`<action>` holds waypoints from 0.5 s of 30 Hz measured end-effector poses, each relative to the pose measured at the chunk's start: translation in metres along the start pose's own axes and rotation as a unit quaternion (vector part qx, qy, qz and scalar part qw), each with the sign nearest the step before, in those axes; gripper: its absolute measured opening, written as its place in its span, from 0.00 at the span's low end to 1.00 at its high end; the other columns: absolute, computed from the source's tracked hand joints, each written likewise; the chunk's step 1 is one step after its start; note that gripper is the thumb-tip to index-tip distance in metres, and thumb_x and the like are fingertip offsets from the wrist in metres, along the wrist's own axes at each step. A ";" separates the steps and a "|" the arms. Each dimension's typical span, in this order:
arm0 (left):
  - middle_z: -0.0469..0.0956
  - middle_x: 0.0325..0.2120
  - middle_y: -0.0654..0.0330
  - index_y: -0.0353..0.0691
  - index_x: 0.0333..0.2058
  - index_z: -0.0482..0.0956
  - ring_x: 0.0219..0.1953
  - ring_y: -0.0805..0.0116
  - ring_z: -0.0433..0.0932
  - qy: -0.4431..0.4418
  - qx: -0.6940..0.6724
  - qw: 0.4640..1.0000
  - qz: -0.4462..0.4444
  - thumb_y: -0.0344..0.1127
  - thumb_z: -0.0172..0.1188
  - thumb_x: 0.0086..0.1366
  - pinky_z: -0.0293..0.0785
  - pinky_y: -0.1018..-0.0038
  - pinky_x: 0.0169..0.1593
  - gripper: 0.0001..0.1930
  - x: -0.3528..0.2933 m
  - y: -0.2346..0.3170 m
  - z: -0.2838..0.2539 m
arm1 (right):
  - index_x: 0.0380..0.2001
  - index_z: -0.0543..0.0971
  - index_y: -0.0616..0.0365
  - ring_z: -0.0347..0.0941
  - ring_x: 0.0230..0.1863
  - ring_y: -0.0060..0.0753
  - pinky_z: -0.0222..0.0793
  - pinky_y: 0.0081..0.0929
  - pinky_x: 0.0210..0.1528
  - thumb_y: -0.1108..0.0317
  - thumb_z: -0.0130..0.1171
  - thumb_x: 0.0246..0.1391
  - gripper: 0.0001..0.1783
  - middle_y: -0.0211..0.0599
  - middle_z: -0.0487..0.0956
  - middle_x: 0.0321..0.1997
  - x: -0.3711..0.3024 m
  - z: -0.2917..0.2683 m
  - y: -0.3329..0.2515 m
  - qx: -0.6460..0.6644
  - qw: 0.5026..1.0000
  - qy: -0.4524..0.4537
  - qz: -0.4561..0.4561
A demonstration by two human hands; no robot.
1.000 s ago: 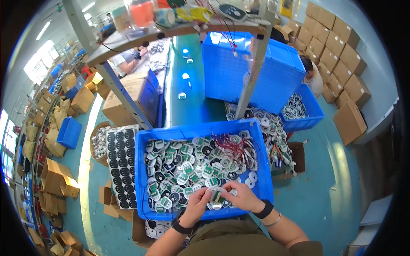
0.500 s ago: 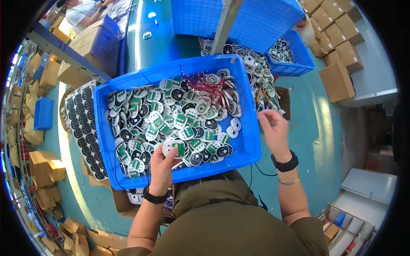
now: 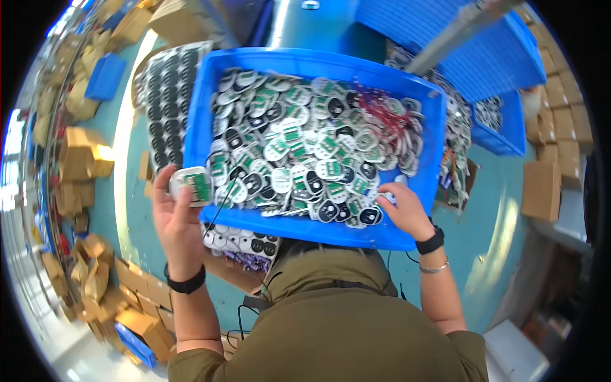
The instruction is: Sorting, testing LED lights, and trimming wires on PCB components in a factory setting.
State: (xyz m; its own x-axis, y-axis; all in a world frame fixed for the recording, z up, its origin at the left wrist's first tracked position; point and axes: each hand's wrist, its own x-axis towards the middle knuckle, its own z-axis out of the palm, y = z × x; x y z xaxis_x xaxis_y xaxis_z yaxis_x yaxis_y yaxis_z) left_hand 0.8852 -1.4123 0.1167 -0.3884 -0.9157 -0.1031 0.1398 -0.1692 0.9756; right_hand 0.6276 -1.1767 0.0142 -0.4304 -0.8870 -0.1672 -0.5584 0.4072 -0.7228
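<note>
My left hand point(image 3: 178, 223) grips a white rounded plastic piece with a green circuit board point(image 3: 198, 188), thumb on its face, just off the left front corner of a blue tub point(image 3: 305, 228). Piled in the tub are many similar white pieces point(image 3: 329, 169), some showing green boards and others black faces. My right hand point(image 3: 408, 210) is over the tub's front right part, thumb and fingers pinched together beside the pile. A small pale bit shows at those fingertips, too small to name. Thin red wires point(image 3: 385, 111) lie tangled on the pile at the far right.
A sheet of black rounded parts point(image 3: 170, 102) lies left of the tub. An open carton point(image 3: 238, 274) with white and purple parts sits below its front left. A metal post point(image 3: 445, 44) rises beyond the tub, near blue bins point(image 3: 503, 130). Cardboard boxes point(image 3: 541, 191) stand at right.
My left hand has carried the white piece leftward, out over the tub's left side. My right hand has come from outside the right rim into the tub. The view has shifted.
</note>
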 end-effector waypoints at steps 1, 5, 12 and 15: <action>0.70 0.38 0.57 0.36 0.48 0.60 0.36 0.70 0.72 0.018 0.004 1.000 0.006 0.27 0.47 0.58 0.71 0.74 0.40 0.18 -0.004 0.013 -0.018 | 0.29 0.72 0.62 0.68 0.34 0.45 0.62 0.34 0.38 0.66 0.52 0.45 0.10 0.42 0.73 0.30 0.000 0.001 0.000 0.019 1.000 -0.010 0.018; 0.70 0.38 0.57 0.36 0.50 0.58 0.36 0.71 0.72 0.093 -0.005 0.994 0.058 0.29 0.46 0.59 0.73 0.74 0.38 0.19 -0.039 0.052 -0.084 | 0.31 0.73 0.62 0.69 0.36 0.40 0.64 0.28 0.38 0.69 0.54 0.44 0.10 0.42 0.74 0.32 0.003 0.014 -0.004 -0.014 0.997 -0.071 -0.005; 0.69 0.38 0.57 0.34 0.50 0.58 0.35 0.71 0.72 0.185 0.005 0.975 0.126 0.29 0.47 0.59 0.73 0.72 0.37 0.20 -0.110 0.087 -0.145 | 0.32 0.72 0.63 0.69 0.36 0.44 0.64 0.31 0.39 0.68 0.55 0.44 0.12 0.44 0.74 0.32 0.027 0.043 -0.050 0.019 0.987 -0.144 -0.070; 0.68 0.39 0.56 0.33 0.51 0.57 0.35 0.69 0.72 0.173 0.028 0.969 0.173 0.30 0.47 0.58 0.72 0.71 0.39 0.21 -0.140 0.110 -0.165 | 0.32 0.72 0.63 0.69 0.36 0.44 0.64 0.31 0.38 0.68 0.55 0.44 0.12 0.44 0.73 0.33 0.031 0.052 -0.065 -0.003 0.981 -0.167 -0.097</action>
State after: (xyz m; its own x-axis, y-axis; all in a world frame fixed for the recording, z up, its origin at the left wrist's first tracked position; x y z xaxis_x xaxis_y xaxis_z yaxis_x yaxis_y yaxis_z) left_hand 1.1054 -1.3625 0.2062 0.0035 -0.9831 0.1832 0.1528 0.1816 0.9714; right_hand 0.6877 -1.2418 0.0216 -0.0595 -0.9697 -0.2369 -0.6110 0.2230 -0.7596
